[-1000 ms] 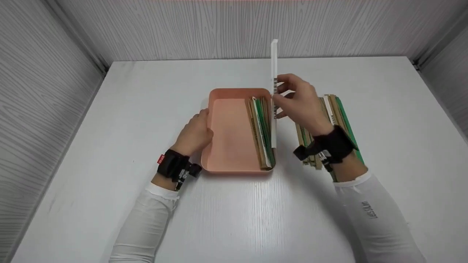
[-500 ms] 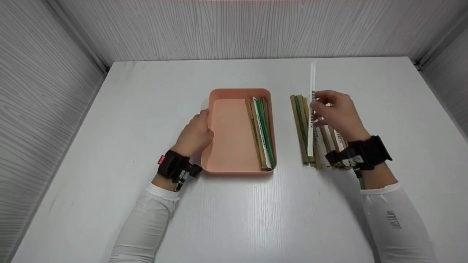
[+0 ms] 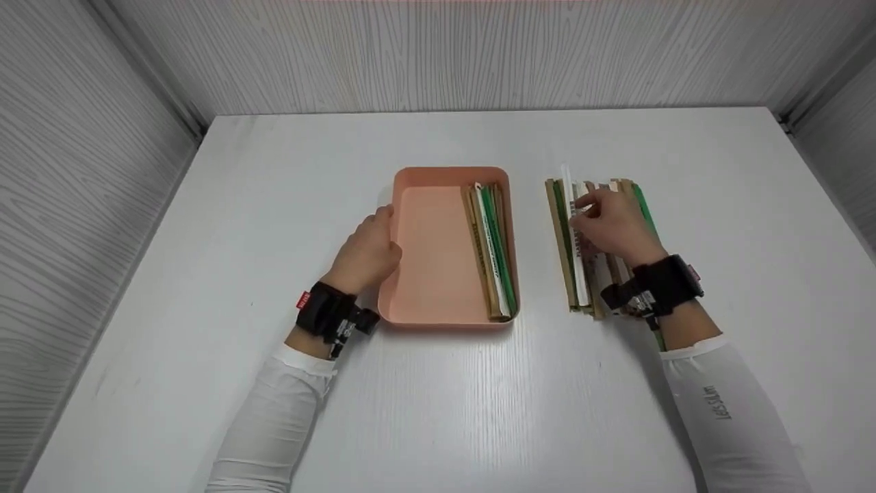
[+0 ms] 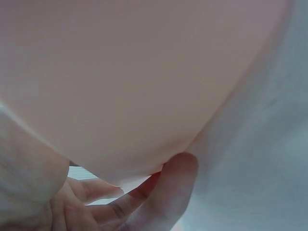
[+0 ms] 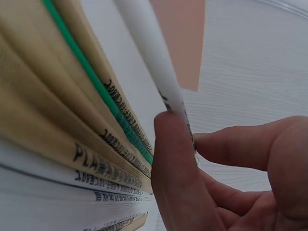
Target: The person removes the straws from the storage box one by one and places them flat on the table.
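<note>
A pink rectangular tray (image 3: 431,253) sits mid-table, with my left hand (image 3: 363,257) gripping its left wall. In the left wrist view, fingers (image 4: 175,187) touch the wall's outer side. Several paper-wrapped straws (image 3: 487,246), brown, white and green, lie along the tray's right side. To the right of the tray, my right hand (image 3: 616,222) pinches a white wrapped straw (image 3: 580,281) between thumb and fingers, over the left part of a row of wrapped straws (image 3: 561,253). Printed lettering shows on this straw (image 5: 149,43) in the right wrist view. My right hand hides part of the row.
The white tabletop (image 3: 431,404) has grey wood-grain panels at the back (image 3: 445,55) and at both sides. A green straw (image 3: 645,205) marks the row's right end. A gap of bare table separates the tray from the row.
My right hand, with a white straw, has moved from the tray's right edge to the row of straws and come down low over its left part. My left hand stays on the tray.
</note>
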`<state>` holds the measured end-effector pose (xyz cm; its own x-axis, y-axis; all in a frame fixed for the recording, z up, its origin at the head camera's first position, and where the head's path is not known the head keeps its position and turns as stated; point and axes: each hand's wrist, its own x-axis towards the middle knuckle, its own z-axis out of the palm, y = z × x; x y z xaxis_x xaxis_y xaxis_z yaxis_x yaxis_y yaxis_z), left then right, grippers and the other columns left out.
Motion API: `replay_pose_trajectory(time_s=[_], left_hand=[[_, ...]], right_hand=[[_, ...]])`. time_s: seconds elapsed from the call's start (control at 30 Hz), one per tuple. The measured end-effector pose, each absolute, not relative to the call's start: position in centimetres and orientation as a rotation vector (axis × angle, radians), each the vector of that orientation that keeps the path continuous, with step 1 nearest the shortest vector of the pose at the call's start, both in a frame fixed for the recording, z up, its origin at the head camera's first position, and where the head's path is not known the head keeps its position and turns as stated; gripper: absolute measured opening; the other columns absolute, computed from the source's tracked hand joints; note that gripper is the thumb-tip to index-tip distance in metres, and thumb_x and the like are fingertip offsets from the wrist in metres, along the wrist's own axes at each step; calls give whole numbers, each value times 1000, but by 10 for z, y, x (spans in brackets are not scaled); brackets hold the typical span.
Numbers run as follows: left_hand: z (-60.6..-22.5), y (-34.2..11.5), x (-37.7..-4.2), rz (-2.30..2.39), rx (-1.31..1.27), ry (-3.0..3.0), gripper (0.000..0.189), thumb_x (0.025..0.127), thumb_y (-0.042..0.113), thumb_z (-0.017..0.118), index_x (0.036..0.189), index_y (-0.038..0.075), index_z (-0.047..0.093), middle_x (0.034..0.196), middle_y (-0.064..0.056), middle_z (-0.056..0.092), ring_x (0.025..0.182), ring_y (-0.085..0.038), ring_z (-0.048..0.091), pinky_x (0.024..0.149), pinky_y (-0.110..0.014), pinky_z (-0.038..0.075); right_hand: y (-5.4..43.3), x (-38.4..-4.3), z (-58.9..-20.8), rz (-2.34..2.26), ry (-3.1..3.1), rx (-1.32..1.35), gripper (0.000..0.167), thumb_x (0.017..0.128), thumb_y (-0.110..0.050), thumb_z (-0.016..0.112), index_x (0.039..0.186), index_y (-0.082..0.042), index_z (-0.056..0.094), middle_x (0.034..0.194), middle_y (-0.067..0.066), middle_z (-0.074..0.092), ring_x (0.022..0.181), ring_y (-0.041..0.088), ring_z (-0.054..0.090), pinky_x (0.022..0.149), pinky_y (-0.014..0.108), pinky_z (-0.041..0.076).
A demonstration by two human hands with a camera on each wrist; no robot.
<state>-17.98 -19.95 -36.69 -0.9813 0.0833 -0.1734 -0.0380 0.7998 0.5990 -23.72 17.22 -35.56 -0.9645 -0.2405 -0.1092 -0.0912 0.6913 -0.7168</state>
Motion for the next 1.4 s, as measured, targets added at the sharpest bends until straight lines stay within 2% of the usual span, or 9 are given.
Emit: replay_pose_trajectory(time_s=[0.4,0.73,0.97,1.4], left_hand=[[-369,-199,-180,934,18,2802,67,100,3,47,162,-5,24,150,-31,47,134,-41,52,110,-52,44],[-368,-200,-180,964,50,2803,67,98,3,44,162,-5,25,151,-30,46,122,-38,59,101,-51,50],[-368,-201,-179,978,51,2792,67,99,4,44,162,-5,23,152,-30,45,129,-40,55,105,-51,48],[-370,-201,-180,991,47,2789,68,99,4,44,162,-4,23,151,-31,45,124,-39,58,103,-51,49]], right_hand=[[167,-238,-366,-1034,2708,-264,37,102,-11,59,131,10,60,110,28,69,62,16,69,56,29,58],[167,-237,-367,-1020,2701,-284,39,101,-9,58,135,11,59,115,29,68,61,18,70,56,28,57],[166,-236,-367,-991,2715,-291,37,100,-10,60,131,10,62,111,28,69,61,17,69,55,27,55],[160,-232,-356,-1053,2768,-359,36,102,-14,61,131,8,63,110,24,69,58,18,68,50,24,51]])
